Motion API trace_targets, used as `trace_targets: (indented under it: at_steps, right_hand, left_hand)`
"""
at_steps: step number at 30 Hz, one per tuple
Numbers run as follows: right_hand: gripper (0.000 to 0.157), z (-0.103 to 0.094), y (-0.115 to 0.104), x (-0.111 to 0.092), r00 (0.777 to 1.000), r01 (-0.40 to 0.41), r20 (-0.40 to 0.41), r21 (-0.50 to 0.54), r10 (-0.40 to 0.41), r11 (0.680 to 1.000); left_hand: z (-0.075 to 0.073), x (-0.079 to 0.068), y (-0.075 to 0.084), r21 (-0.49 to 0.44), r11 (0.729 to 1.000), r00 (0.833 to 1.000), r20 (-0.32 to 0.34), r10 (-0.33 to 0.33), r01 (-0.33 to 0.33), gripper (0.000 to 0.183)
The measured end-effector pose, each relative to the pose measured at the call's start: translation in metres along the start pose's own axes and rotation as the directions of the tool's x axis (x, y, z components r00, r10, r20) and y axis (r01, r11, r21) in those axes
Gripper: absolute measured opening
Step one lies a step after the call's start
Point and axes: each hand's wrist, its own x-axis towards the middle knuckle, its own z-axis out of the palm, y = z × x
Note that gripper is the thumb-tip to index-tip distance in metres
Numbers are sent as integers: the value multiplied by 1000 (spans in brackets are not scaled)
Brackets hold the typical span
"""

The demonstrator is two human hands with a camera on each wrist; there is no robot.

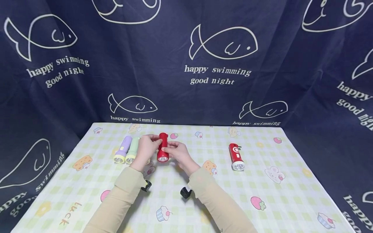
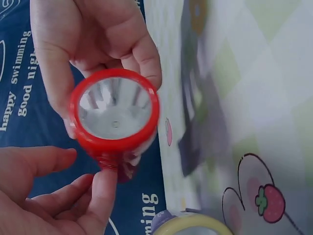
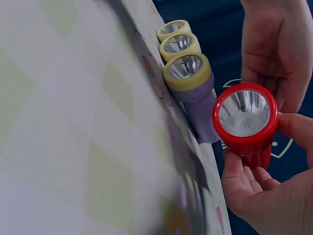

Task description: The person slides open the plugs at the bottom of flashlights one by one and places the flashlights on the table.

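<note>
A red flashlight (image 1: pixel 163 147) is held upright off to the left of the table's middle, its clear lens facing me. My right hand (image 1: pixel 179 153) grips it near the head, fingers wrapped around the red rim (image 3: pixel 244 93). At the upper part of the barrel, my left hand (image 1: pixel 146 147) pinches it with thumb and fingers. Close beside the left hand lie a lavender flashlight (image 1: pixel 124 147) and a mint green one (image 1: pixel 133 150), both with yellow rims. Another lavender flashlight (image 3: pixel 203 112), mostly hidden by the left hand in the head view, completes that row.
A red flashlight with a white head (image 1: pixel 236 157) lies on the right side, small prongs sticking out of its side. A checked tablecloth (image 1: pixel 233 207) with cartoon prints covers the table. Behind it hangs a dark blue curtain (image 1: pixel 172 81) with fish drawings.
</note>
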Motion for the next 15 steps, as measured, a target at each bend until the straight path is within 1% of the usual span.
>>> trace_targets:
  at_steps: [4,5,8,11,15]
  right_hand:
    - [44,-3,-5,-3,1000,9,-2,12,-9,1000]
    - [43,-4,-2,-1,1000,13,-5,16,-12,1000]
    - [43,-6,-4,-2,1000,23,-7,14,-23,1000]
    - [43,-8,-4,-3,1000,30,-9,7,-30,1000]
    - [44,-11,-4,-5,999,41,0,-4,-41,999]
  left_hand:
    - [2,1,-1,-21,1000,1000,3,-10,10,26]
    - [2,1,-2,-36,999,1000,10,-19,19,27]
    - [3,1,-2,-106,992,997,46,-63,67,33]
    - [4,2,-4,-177,977,991,83,-103,116,38]
    - [5,3,-6,-199,969,987,99,-128,146,41]
